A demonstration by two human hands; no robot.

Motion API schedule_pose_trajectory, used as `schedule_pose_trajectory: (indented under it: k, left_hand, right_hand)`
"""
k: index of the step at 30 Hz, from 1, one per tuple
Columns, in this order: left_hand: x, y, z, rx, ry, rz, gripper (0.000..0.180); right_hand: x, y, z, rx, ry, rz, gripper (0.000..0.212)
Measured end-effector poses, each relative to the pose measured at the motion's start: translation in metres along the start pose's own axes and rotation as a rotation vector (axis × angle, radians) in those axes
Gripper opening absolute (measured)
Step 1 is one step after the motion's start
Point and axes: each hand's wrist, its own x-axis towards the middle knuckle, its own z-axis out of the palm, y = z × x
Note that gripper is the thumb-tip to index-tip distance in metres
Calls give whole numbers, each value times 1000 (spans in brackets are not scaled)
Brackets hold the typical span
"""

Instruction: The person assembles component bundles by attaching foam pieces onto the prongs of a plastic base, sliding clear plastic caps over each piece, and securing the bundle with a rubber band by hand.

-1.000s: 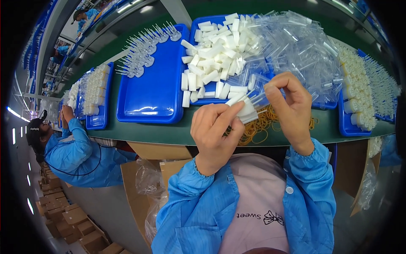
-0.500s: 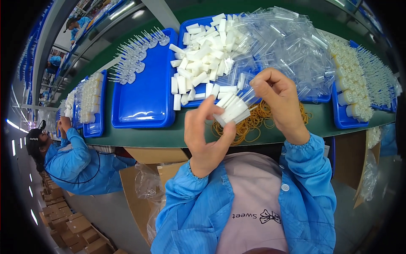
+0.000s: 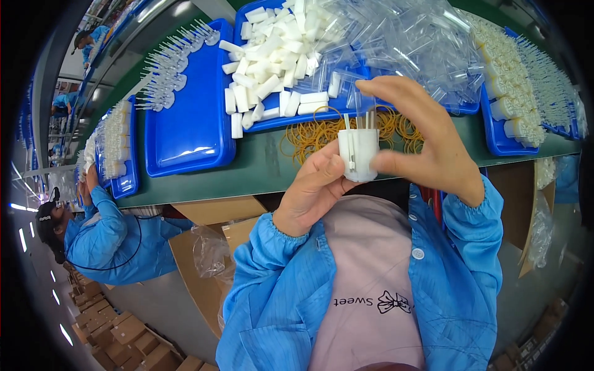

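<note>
Head view: my left hand (image 3: 315,188) and right hand (image 3: 427,139) meet near frame centre, both closed on one bundle of small white plastic pieces (image 3: 357,154), held upright above the edge of the green conveyor belt (image 3: 247,167). Left thumb and fingers pinch its left side and bottom, right thumb presses its right side, and right fingers curl over the top at about 12 o'clock of the bundle. Thin clear prongs stick up from the bundle's top. Can't tell if a band is around it.

At 12 o'clock from the hands, a heap of tan rubber bands (image 3: 309,133) lies on the belt, partly behind the bundle. Beyond it, a blue tray (image 3: 272,120) with loose white plastic pieces (image 3: 272,62). At 1 o'clock, a pile of clear plastic bags (image 3: 414,43). At 10 o'clock, a second blue tray (image 3: 192,130), mostly bare, with clear plastic picks (image 3: 167,71) at its far end. At 3 o'clock, another blue tray (image 3: 495,139) with rows of cream bundles (image 3: 510,86).

At 8 o'clock, a co-worker in a blue coat (image 3: 105,241) sits at the belt. Cardboard boxes (image 3: 117,337) at 7 o'clock, on the floor.
</note>
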Motion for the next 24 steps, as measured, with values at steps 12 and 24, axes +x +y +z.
schedule_pose_trajectory:
  k: [12,24]
  left_hand:
    - [-11,-3,16,32,-35,-116,79]
    - [-9,18,7,663,-52,303,43]
  right_hand:
    - [-21,-25,0,-230,-42,0,103]
    - [-14,-24,-3,-260,-88,-99,93]
